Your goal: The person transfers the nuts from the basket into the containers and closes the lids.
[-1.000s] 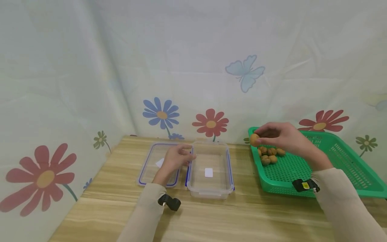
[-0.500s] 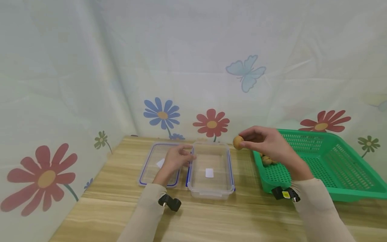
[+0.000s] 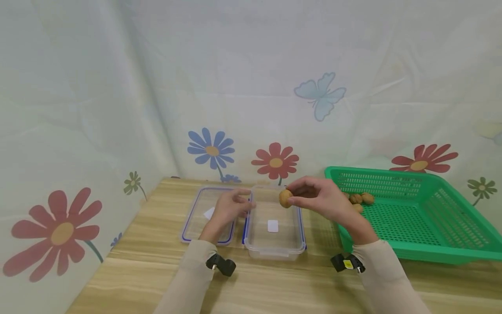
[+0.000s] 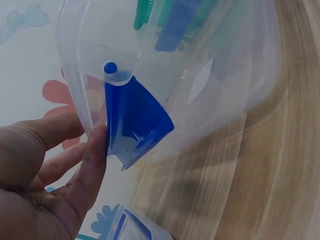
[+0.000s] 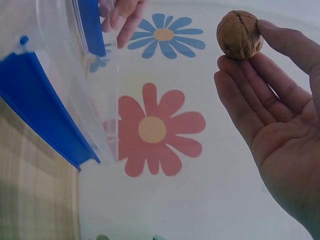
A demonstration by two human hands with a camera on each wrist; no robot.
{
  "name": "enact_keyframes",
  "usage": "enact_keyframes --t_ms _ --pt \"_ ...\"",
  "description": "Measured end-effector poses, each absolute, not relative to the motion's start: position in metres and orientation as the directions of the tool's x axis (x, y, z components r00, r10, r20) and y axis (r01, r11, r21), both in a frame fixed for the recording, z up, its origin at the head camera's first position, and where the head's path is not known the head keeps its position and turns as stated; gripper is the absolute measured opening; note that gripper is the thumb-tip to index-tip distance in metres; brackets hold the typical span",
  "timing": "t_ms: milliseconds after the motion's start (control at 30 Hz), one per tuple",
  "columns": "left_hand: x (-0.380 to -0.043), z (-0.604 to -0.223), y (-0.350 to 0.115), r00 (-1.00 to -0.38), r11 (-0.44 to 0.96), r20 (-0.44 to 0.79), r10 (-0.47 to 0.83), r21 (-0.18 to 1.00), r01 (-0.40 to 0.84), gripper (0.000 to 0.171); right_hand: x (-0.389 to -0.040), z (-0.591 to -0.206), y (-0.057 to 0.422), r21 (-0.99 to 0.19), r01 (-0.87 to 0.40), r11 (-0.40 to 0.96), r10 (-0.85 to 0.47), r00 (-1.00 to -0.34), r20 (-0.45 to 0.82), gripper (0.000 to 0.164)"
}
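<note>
Between the thumb and fingertips of my right hand [image 3: 323, 198] is a walnut [image 3: 286, 198], held up over the right side of a clear plastic box [image 3: 274, 253]. The right wrist view shows the walnut [image 5: 240, 35] pinched well above the rim. My left hand [image 3: 229, 209] grips the left wall of the box near its far end. In the left wrist view its thumb and fingers [image 4: 92, 165] lie at the rim beside a blue latch [image 4: 135, 120]. A small white label [image 3: 272, 226] shows at the bottom of the box.
A blue-edged clear lid [image 3: 192, 222] lies on the wooden table [image 3: 129, 270] left of the box. On the right stands a green basket [image 3: 439, 253] with several walnuts [image 3: 356, 199] at its left end. A flowered curtain [image 3: 251, 87] rises behind the table.
My right hand has carried the walnut left, from above the green basket to over the box. My left hand has stayed at the wall of the box.
</note>
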State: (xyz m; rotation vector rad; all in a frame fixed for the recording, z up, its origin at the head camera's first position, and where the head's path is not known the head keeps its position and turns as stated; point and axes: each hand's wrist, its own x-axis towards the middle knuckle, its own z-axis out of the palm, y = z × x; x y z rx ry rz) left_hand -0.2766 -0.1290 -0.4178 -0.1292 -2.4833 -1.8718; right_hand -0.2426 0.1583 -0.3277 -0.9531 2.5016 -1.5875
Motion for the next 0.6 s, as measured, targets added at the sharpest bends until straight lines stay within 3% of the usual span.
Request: enact_keyframes --t_ms 600 --pt "-0.276 -0.417 -0.13 -0.997 0.295 0.059 0.053 0.953 0.072 0.049 -0.24 -0.366 0.116 -0.843 -0.474 0.256 -0.64 -0.736 0.22 0.027"
